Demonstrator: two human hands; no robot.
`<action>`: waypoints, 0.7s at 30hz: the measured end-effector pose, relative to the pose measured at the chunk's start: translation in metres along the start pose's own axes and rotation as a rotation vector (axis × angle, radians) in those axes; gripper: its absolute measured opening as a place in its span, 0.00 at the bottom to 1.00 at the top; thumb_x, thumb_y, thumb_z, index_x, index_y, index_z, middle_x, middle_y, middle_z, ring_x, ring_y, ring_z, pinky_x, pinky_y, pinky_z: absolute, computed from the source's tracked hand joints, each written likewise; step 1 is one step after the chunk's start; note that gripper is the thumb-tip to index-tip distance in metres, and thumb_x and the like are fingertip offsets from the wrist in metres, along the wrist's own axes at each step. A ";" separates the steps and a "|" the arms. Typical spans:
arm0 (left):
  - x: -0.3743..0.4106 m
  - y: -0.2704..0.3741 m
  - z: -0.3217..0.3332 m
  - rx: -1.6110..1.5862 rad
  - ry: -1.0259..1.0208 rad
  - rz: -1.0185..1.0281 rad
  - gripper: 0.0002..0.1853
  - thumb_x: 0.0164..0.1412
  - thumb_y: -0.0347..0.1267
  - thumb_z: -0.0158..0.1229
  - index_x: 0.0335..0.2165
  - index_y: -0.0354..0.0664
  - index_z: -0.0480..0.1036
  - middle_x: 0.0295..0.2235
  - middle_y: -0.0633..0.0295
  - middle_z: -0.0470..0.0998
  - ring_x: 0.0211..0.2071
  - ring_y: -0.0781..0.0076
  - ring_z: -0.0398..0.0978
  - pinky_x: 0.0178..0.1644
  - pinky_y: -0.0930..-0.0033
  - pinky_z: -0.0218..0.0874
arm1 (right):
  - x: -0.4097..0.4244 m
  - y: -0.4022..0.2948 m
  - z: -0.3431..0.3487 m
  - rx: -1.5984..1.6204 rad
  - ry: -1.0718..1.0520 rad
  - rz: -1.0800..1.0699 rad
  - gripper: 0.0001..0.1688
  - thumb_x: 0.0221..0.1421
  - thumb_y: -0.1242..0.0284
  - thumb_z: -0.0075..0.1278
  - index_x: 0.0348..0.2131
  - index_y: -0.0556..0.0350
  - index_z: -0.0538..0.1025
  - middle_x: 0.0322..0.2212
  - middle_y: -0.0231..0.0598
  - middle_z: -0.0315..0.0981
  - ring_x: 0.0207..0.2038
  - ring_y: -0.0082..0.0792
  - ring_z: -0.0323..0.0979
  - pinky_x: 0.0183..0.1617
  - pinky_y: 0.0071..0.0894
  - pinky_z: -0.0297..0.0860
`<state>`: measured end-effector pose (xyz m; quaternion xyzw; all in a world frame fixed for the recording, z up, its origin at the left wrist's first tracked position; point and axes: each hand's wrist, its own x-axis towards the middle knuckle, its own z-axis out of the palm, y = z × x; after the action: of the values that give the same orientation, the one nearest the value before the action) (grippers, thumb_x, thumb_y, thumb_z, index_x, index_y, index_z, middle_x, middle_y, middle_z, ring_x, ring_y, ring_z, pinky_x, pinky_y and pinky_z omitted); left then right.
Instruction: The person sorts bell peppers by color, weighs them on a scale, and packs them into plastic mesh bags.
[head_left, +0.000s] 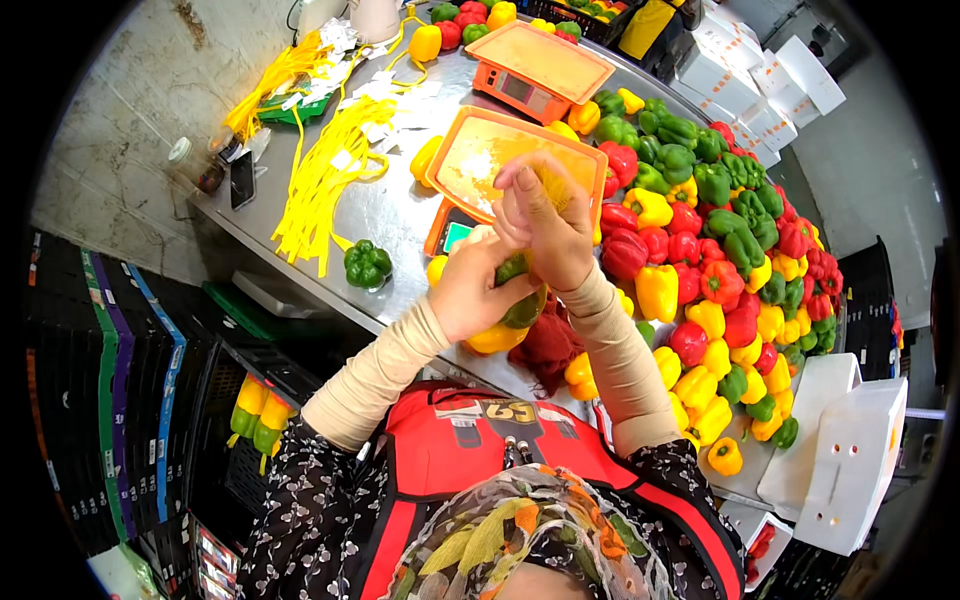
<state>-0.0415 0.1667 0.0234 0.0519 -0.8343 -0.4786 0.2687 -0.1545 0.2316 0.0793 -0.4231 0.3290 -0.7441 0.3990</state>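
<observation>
My left hand (476, 281) is closed around a net bag of bell peppers (523, 311), with green above yellow, near the steel table's front edge. Just above it, my right hand (551, 217) grips the yellowish gathered netting at the bag's upper end; the fingertips are blurred. Behind both hands is an orange-trayed scale (465, 150), its display partly hidden. A loose green bell pepper (367, 264) lies to the left, near yellow mesh strips (330, 172) with white tags. Dark red netting (549, 345) lies beside the held bag, under my right forearm.
A large pile of red, yellow and green peppers (686, 262) covers the table's right side. A second orange scale (540, 64) stands farther back. Black crates (67, 390) are stacked at left; one holds bagged peppers (259, 416). White foam boxes (851, 457) stand at right. A phone (242, 180) lies at the left edge.
</observation>
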 end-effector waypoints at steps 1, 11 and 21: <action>-0.001 -0.001 0.002 0.043 0.007 0.021 0.14 0.49 0.33 0.62 0.36 0.41 0.74 0.33 0.55 0.74 0.39 0.53 0.70 0.43 0.59 0.61 | 0.005 -0.004 0.005 -0.068 -0.005 -0.028 0.13 0.67 0.67 0.39 0.37 0.59 0.68 0.16 0.19 0.50 0.16 0.12 0.48 0.18 0.15 0.45; 0.004 0.010 0.000 0.264 0.022 0.058 0.12 0.63 0.30 0.43 0.27 0.42 0.72 0.26 0.65 0.73 0.35 0.62 0.68 0.44 0.63 0.56 | 0.032 -0.058 -0.018 -0.051 0.201 -0.244 0.11 0.65 0.66 0.40 0.36 0.56 0.67 0.13 0.21 0.47 0.11 0.16 0.42 0.14 0.21 0.42; 0.006 0.000 0.009 0.250 0.034 0.077 0.08 0.53 0.27 0.53 0.34 0.41 0.73 0.33 0.58 0.74 0.40 0.57 0.69 0.46 0.59 0.55 | -0.034 -0.054 -0.017 -1.804 -0.568 -0.163 0.10 0.48 0.73 0.50 0.34 0.54 0.70 0.31 0.41 0.71 0.29 0.39 0.73 0.30 0.36 0.68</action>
<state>-0.0515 0.1719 0.0225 0.0611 -0.8841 -0.3591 0.2926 -0.1757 0.2892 0.1045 -0.7585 0.6399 -0.1040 -0.0665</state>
